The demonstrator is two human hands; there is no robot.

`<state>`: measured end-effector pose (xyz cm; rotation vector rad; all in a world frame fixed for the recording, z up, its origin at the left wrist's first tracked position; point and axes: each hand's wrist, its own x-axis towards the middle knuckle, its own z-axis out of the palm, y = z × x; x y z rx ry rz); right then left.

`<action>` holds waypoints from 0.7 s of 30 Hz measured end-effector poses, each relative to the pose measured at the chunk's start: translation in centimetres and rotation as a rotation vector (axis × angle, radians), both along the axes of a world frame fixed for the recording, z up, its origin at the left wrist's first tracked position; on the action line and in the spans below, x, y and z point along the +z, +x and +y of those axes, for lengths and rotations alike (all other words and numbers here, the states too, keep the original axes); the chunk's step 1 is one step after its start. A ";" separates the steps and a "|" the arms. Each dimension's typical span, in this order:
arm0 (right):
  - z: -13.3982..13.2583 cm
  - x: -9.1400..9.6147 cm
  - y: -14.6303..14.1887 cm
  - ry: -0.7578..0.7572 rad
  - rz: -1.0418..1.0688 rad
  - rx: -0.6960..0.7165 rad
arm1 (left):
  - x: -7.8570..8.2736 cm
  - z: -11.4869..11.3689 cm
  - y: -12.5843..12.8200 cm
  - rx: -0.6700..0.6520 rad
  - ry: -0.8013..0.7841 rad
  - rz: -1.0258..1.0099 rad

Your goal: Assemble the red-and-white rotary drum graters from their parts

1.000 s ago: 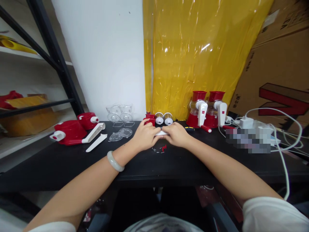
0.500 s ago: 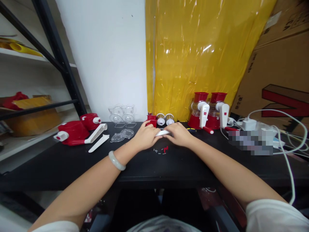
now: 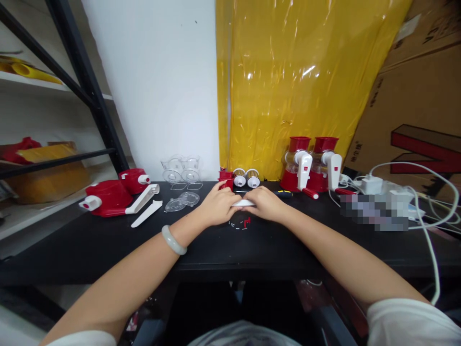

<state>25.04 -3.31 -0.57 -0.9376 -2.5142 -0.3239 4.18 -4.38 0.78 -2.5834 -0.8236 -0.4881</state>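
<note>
The white piece (image 3: 243, 203) at the centre looks like smooth plastic. The red bodies (image 3: 111, 198) at left are plastic with a soft sheen; the upright grinders (image 3: 290, 180) combine glossy red plastic with clear walls. The transparent cups (image 3: 173, 176) seem to be thin, shiny plastic. The drums (image 3: 252, 179) look like bright metal with white plastic ends. The yellow sheeting (image 3: 313, 101) is glossy and wrinkled, the carton (image 3: 414, 105) matt cardboard, the table (image 3: 230, 255) smooth and dull, the sleeve (image 3: 403, 321) soft cloth.

Two hands (image 3: 220, 204), two upright grinders (image 3: 290, 180), two drums (image 3: 252, 178)
</note>
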 end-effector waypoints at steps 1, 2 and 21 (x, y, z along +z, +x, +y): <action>-0.1 0.1 0.0 0.001 -0.005 0.005 | 0.1 0.0 0.0 -0.004 -0.004 -0.002; -0.2 0.2 0.0 0.002 -0.005 0.010 | 0.1 -0.1 0.0 -0.009 -0.009 -0.006; 1.6 0.1 1.7 0.018 0.161 -0.095 | 0.0 0.8 -0.3 0.107 -0.118 -0.110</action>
